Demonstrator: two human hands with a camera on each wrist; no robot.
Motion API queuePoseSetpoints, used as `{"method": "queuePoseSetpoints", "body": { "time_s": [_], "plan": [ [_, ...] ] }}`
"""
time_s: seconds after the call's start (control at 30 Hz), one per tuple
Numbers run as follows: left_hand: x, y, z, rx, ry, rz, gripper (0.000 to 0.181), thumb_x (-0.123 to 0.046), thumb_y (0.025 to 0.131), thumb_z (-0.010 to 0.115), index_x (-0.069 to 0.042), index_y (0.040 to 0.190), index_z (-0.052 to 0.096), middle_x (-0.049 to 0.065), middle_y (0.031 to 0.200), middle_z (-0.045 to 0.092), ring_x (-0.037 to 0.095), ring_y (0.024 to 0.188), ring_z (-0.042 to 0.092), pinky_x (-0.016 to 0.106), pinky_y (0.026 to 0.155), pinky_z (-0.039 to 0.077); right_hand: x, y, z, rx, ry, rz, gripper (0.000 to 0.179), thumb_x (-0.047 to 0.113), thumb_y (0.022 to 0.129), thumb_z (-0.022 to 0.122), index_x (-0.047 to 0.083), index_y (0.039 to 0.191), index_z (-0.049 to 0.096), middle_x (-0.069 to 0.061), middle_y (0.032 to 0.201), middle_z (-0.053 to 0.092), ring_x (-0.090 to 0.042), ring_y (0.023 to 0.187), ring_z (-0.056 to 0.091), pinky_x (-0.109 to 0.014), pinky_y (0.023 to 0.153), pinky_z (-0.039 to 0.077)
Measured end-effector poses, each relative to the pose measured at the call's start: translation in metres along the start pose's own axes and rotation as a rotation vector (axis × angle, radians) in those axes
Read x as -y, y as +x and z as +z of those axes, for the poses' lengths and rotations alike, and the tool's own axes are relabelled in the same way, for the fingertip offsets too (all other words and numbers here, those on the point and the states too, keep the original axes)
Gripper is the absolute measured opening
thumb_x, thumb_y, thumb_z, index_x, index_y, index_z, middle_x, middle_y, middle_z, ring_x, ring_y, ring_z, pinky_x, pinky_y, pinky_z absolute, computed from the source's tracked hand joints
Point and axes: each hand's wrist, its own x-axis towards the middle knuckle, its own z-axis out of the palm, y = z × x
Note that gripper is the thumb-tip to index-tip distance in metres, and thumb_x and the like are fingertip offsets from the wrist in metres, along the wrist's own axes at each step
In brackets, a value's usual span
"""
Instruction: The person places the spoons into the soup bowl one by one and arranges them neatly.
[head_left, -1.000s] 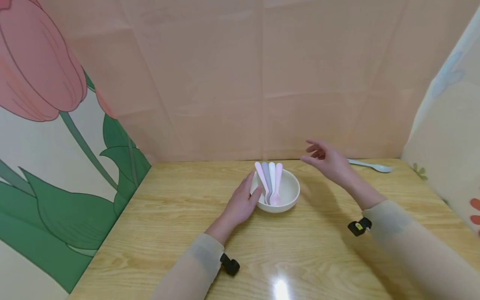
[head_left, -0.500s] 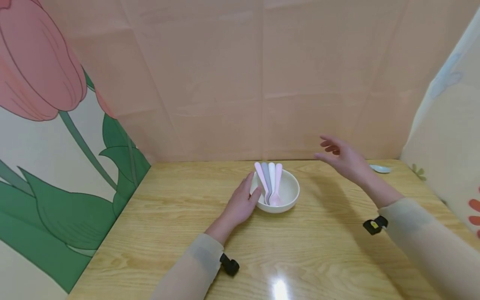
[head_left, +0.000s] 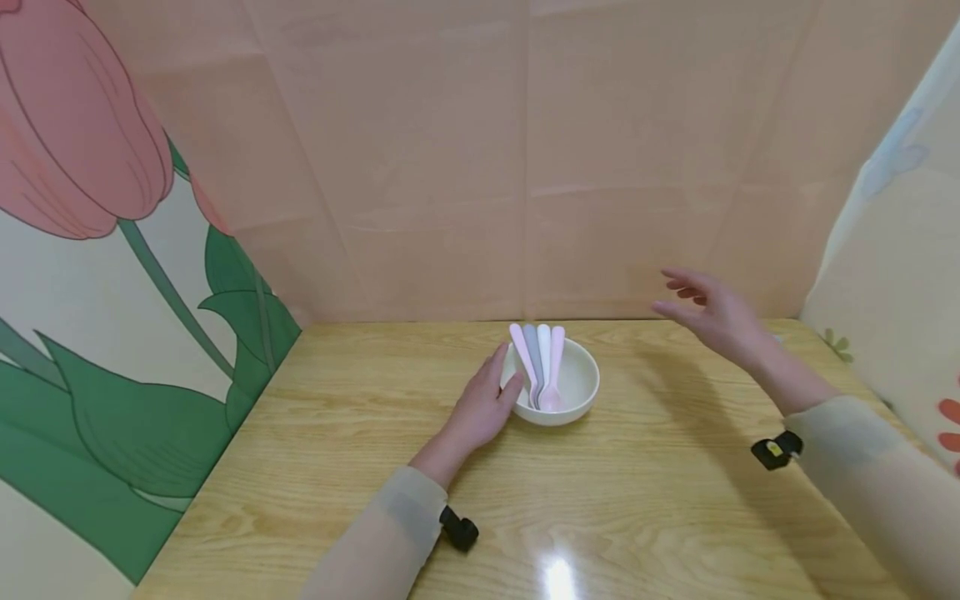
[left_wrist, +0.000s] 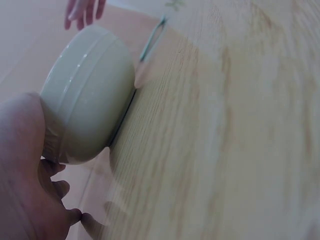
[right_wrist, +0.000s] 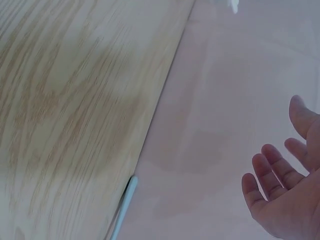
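Observation:
A cream bowl (head_left: 581, 392) stands upright on the wooden table, with several spoons (head_left: 553, 367) in pink, grey and white leaning in it, handles up over the far rim. My left hand (head_left: 480, 404) rests against the bowl's left side, thumb at the near rim and fingers extended along the outside. In the left wrist view, the bowl's outer wall (left_wrist: 95, 95) meets that hand. My right hand (head_left: 723, 321) hovers above the table's back right part, fingers loosely bent and holding nothing. Beyond its wrist lies a pale blue spoon (right_wrist: 125, 207), mostly hidden in the head view.
The wooden table (head_left: 337, 400) ends at the back against a peach cloth backdrop (head_left: 420, 167). A tulip-patterned panel (head_left: 97, 350) borders the left side, and a pale printed panel (head_left: 900, 275) the right. Each sleeve carries a small black wrist camera (head_left: 459, 531).
My right hand has moved to the right, away from the bowl, and its forearm now covers nearly all of the pale blue spoon. The left hand and the bowl have stayed in place.

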Motion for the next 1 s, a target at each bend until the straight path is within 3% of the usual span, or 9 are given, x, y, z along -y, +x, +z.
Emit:
{"method": "queuePoseSetpoints", "body": {
  "time_s": [0.3,0.53,0.63,1.0],
  "plan": [
    [0.002,0.000,0.001,0.009,0.008,-0.011,0.072,-0.048,0.119,0.039,-0.015,0.179,0.016,0.011,0.182,0.024,0.027,0.166,0.024,0.044,0.134,0.021,-0.015,-0.002,-0.009,-0.022,-0.033,0.019,0.073,0.032,0.108,0.077,-0.001,0.165,0.046,-0.035,0.153,0.056,-0.054,0.142,0.049,-0.072,0.116,0.037],
    [0.002,0.001,0.001,0.011,0.005,-0.012,0.072,-0.046,0.119,0.040,-0.015,0.179,0.015,0.011,0.182,0.024,0.027,0.166,0.024,0.044,0.134,0.021,-0.025,-0.007,-0.018,0.011,-0.045,0.091,0.082,0.048,0.109,0.070,0.006,0.172,0.037,-0.033,0.161,0.049,-0.062,0.146,0.040,-0.079,0.113,0.035],
    [0.001,0.000,0.001,0.013,0.005,-0.013,0.072,-0.048,0.119,0.039,-0.016,0.179,0.015,0.010,0.182,0.024,0.026,0.166,0.023,0.044,0.134,0.021,-0.030,-0.007,-0.019,0.004,-0.048,0.091,0.080,0.047,0.110,0.069,0.006,0.171,0.038,-0.034,0.160,0.050,-0.063,0.145,0.041,-0.080,0.112,0.036],
    [-0.001,0.000,-0.001,-0.005,0.014,0.021,0.071,-0.044,0.119,0.041,-0.011,0.178,0.019,0.015,0.179,0.029,0.030,0.165,0.028,0.046,0.133,0.024,-0.047,-0.008,-0.025,0.017,-0.068,0.108,0.083,0.050,0.111,0.065,0.006,0.174,0.033,-0.034,0.162,0.048,-0.060,0.146,0.041,-0.079,0.109,0.037]
  ]
}}
